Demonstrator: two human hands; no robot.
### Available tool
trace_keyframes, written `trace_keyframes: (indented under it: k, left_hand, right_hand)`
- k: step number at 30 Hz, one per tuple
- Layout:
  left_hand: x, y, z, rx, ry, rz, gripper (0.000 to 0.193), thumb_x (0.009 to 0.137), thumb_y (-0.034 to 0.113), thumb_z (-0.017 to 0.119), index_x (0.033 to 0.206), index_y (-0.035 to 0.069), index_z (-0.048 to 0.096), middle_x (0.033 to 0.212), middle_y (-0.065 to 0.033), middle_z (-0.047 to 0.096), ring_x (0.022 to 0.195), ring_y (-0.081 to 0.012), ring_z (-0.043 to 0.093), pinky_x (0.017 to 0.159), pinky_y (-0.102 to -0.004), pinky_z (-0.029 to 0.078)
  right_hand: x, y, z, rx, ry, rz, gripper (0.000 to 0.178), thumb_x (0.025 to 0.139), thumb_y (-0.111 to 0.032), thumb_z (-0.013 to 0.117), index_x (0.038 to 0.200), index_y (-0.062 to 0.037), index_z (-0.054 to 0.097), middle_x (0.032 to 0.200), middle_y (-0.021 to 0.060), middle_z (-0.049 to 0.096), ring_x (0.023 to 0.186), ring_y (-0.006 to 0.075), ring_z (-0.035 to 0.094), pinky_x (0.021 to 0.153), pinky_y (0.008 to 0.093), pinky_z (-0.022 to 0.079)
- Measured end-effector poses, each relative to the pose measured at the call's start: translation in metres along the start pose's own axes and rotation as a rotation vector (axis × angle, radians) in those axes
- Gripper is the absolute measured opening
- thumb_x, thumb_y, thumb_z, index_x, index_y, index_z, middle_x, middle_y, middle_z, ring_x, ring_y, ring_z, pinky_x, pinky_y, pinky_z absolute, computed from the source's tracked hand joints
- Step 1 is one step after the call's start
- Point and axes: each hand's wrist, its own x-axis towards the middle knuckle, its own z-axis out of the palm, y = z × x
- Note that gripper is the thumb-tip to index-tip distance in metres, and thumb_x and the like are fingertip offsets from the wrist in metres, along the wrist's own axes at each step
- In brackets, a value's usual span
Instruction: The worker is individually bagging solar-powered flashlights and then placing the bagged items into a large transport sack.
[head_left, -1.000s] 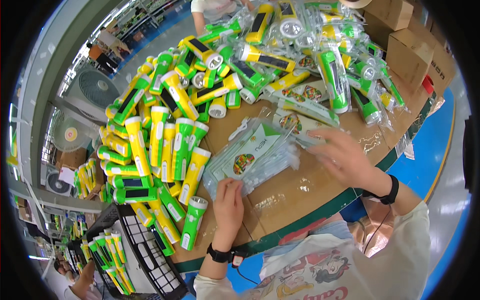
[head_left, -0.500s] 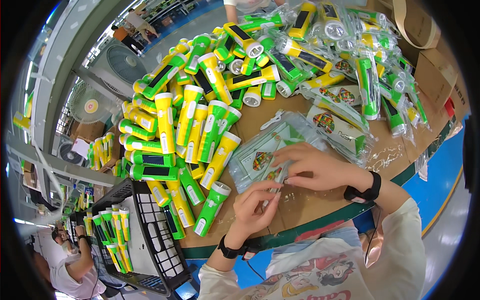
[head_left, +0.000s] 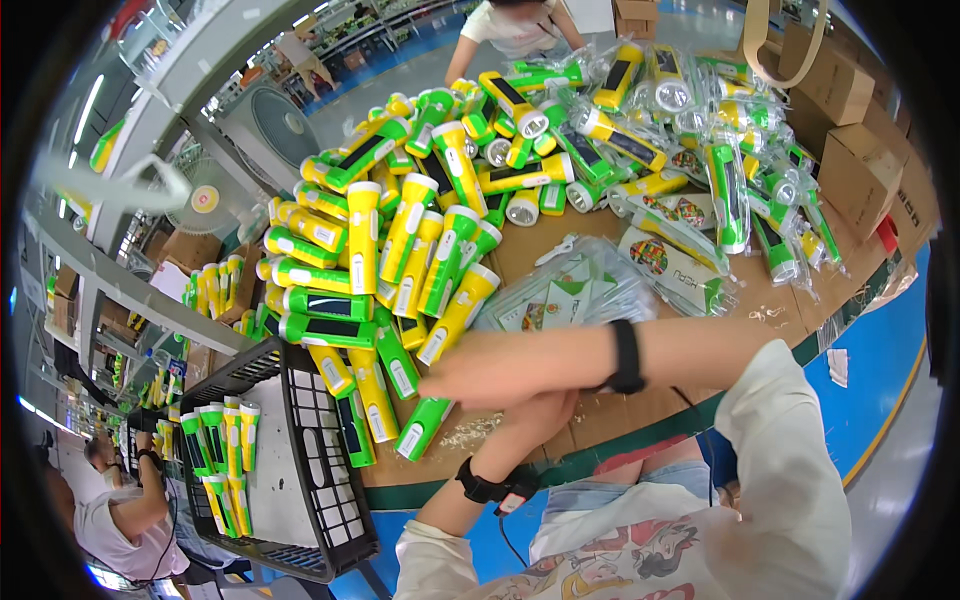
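My right hand (head_left: pixel 490 368), smeared by motion, reaches leftward across my left hand. Its fingers lie over the head end of a green flashlight (head_left: pixel 422 432) at the table's front edge; whether they grip it I cannot tell. Below the right wrist, my left hand (head_left: pixel 535 425) is mostly covered, its fingers hidden, so anything it holds does not show. Just beyond both hands lies a stack of clear plastic bags with printed cards (head_left: pixel 560 295). A heap of yellow and green flashlights (head_left: pixel 362 240) fills the table's left half.
Bagged flashlights (head_left: pixel 728 195) lie heaped at the back right, beside cardboard boxes (head_left: pixel 860 180). A black plastic crate (head_left: pixel 320 480) with flashlights in it stands left of the table. Another person (head_left: pixel 515 30) is across the table, and one more (head_left: pixel 135 520) works at the lower left.
My right hand has left the bags and swung left across my left hand to the green flashlight. The left hand has drawn slightly nearer the table's front edge. The view has shifted slightly.
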Motion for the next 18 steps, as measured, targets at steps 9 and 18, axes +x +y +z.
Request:
trace_keyframes:
  k: [9, 18]
  left_hand:
    - [0.013, -0.006, 0.017, -0.358, -0.203, -0.285, 0.043, 0.091, 0.021, 0.059, 0.131, 0.005, 0.051, 0.132, -0.0186, 0.054, 0.122, -0.0328, 0.051, 0.102, -0.0412, 0.040]
    - [0.029, 0.005, 0.005, -0.031, 0.100, 0.100, 0.020, 0.084, 0.007, 0.060, 0.103, 0.007, 0.065, 0.094, -0.0129, 0.060, 0.086, -0.0313, 0.060, 0.075, -0.0409, 0.049]
  right_hand:
    - [0.011, 0.025, 0.074, -0.569, 0.167, -0.234, 0.020, 0.078, -0.019, 0.062, 0.095, -0.0109, 0.055, 0.087, 0.0017, 0.060, 0.090, 0.0184, 0.059, 0.084, 0.0353, 0.043]
    - [-0.057, 0.006, -0.028, 0.424, 0.598, 0.375, 0.036, 0.082, -0.029, 0.070, 0.100, -0.0002, 0.060, 0.090, 0.0103, 0.067, 0.083, 0.0272, 0.065, 0.080, 0.0361, 0.049]
